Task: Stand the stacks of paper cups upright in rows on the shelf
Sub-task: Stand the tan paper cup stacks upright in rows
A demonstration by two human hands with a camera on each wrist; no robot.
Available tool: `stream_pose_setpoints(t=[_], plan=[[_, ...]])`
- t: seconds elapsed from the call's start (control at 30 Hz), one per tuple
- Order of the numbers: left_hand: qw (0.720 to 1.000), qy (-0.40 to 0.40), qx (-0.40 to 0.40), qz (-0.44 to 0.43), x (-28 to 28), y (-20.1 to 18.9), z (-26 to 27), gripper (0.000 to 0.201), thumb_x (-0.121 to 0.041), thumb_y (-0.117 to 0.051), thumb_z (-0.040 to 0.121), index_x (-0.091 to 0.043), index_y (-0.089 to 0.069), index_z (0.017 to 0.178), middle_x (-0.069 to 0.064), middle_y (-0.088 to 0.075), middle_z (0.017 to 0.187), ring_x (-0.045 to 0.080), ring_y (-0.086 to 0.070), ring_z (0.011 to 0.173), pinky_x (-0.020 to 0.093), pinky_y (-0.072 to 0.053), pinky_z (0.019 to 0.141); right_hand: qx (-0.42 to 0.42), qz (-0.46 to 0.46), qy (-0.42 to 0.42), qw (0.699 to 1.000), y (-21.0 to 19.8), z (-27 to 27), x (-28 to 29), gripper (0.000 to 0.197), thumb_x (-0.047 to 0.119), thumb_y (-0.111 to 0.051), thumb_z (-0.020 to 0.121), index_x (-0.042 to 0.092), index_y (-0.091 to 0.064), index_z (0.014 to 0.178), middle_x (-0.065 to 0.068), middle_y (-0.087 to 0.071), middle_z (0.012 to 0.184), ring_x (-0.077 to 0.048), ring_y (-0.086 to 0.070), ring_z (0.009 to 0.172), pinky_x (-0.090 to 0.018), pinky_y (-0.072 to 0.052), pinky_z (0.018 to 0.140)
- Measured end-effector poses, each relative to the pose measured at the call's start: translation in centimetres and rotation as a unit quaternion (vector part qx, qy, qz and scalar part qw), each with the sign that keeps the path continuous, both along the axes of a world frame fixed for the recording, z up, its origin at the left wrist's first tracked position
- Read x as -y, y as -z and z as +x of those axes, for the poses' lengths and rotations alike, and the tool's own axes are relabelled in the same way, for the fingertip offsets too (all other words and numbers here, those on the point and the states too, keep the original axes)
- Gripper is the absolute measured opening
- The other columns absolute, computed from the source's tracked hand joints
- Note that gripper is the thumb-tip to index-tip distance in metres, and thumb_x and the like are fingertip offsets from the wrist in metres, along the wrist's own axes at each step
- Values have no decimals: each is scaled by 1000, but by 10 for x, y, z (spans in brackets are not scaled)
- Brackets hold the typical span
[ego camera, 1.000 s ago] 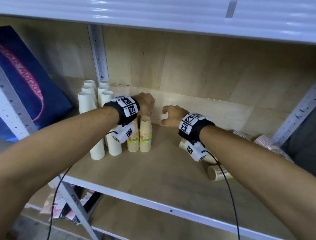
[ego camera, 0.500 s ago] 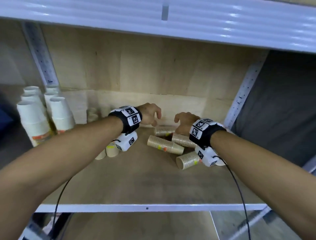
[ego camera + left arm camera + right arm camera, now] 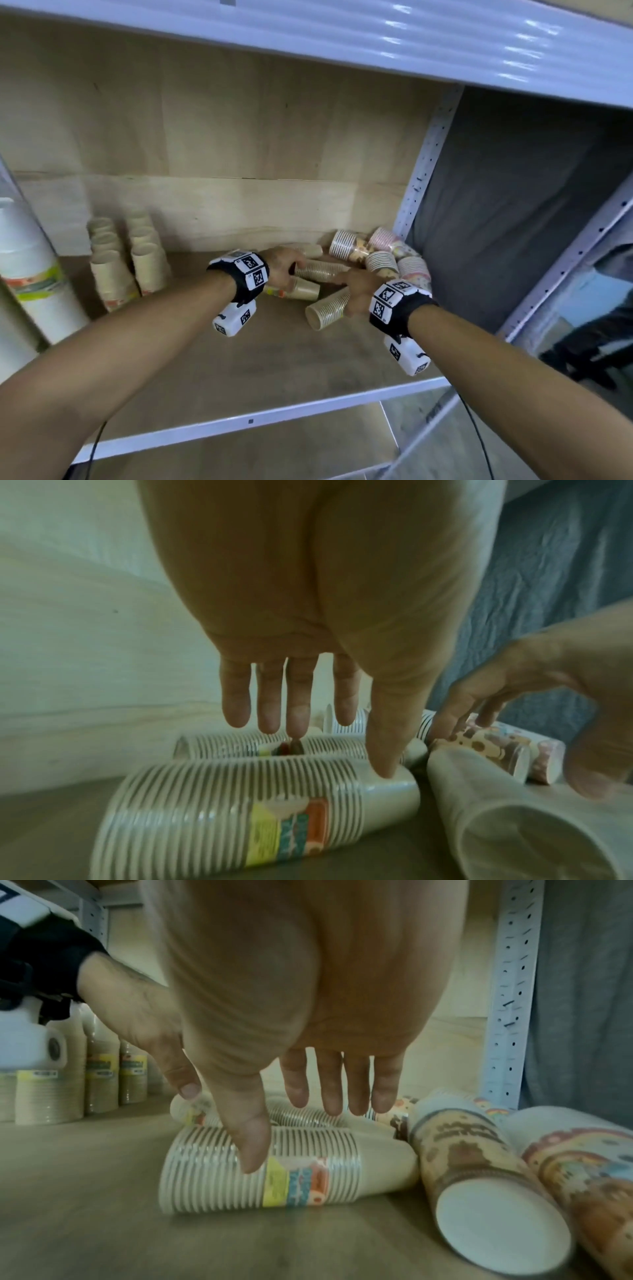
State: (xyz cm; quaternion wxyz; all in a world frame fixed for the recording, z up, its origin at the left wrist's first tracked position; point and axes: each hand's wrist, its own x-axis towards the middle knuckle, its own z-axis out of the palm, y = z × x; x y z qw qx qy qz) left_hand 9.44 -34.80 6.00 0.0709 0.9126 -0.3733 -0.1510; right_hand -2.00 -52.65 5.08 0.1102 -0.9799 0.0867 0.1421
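1. Shelf (image 3: 239,370) board of pale wood carries everything; its white front rail runs across the bottom of the head view.
2. Nearest stack, a plain beige stack (image 3: 327,307), lies on its side with its open mouth toward the front edge and its long axis running back and to the right. The right hand (image 3: 356,291) is over it, fingers spread and straight; whether they touch it cannot be told.
3. Just left of it lies the labelled stack (image 3: 260,815), also on its side, long axis roughly left to right, rims to the left and closed base to the right, with a yellow, teal and orange label around it. The left hand (image 3: 308,615) hangs above with fingers extended and apart, gripping nothing; its thumb tip reaches the base end of this stack.
4. Behind that, a second ribbed stack (image 3: 240,746) lies parallel, under the left fingertips.
5. Farther right, by the perforated white upright (image 3: 421,178), patterned stacks (image 3: 380,253) lie tumbled on their sides, pointing various ways.
6. At the far left, upright beige stacks (image 3: 130,263) stand in two rows, mouths down, nested cups within each.
7. A taller white stack (image 3: 30,274) stands at the left edge.
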Motion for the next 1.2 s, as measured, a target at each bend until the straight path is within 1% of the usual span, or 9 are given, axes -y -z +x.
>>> stream_pose_setpoints(t=[0.1,0.2,0.37,0.57,0.7,0.93,1.03,1.13,1.2], plan=[[1000,-7,10,2,2,14,3,58,-20,-77,79,-25,-53,132,2,-56,125,23,-57,109,32,-49,85,9,-44,-13,999,12,-2,2,65,15,-64,86,20,-41,146,-9,-46,141,-29,-46,130,-32,-39,106],[1000,-6,21,7,3,27,7,60,-26,-80,77,-29,-54,131,1,-55,125,22,-56,108,32,-48,85,25,-89,-41,995,28,-1,8,61,23,-67,81,25,-47,138,-7,-47,136,-29,-47,126,-45,-38,106],[999,-4,44,10,3,39,10,59,-28,-78,78,-32,-54,131,0,-56,121,21,-56,106,28,-44,78,51,-130,-47,989,44,4,14,56,25,-65,81,28,-49,135,-2,-42,142,-27,-39,131,-52,-29,110],[999,-4,40,20,5,48,12,63,-27,-78,78,-30,-51,135,1,-56,124,22,-56,109,28,-45,82,68,-153,-76,983,50,10,18,60,33,-68,77,28,-50,134,1,-44,142,-24,-38,131,-44,-30,106],[999,-6,24,27,4,47,13,66,-27,-80,77,-29,-50,135,3,-55,124,23,-55,110,33,-49,88,76,-173,-85,978,51,12,21,51,30,-60,86,26,-49,136,0,-47,140,-24,-38,130,-42,-30,106],[1000,-28,6,0,-2,33,13,60,-17,-79,76,-24,-49,127,5,-57,119,24,-57,100,32,-47,79,77,-155,-92,981,29,12,11,60,40,-63,81,37,-47,139,2,-50,139,-25,-42,131,-43,-29,111],[998,-46,7,-31,-9,17,12,61,-14,-78,77,-23,-46,129,2,-58,117,21,-55,94,30,-43,75,88,-126,-97,983,9,14,4,54,41,-66,81,30,-53,132,3,-56,131,-23,-51,123,-39,-37,105],[997,-60,12,-53,-18,0,13,68,-24,-79,73,-26,-39,129,3,-60,117,24,-60,95,36,-51,77,92,-70,-94,989,-7,18,-4,53,42,-71,74,31,-54,123,4,-63,111,-22,-63,104,-37,-52,86],[995,-68,9,-75,-23,-8,12,72,-26,-80,70,-26,-36,127,4,-60,119,27,-61,96,41,-54,80,89,-89,-92,988,-16,23,-9,49,47,-70,73,29,-59,117,4,-64,108,-23,-64,102,-35,-53,84]])
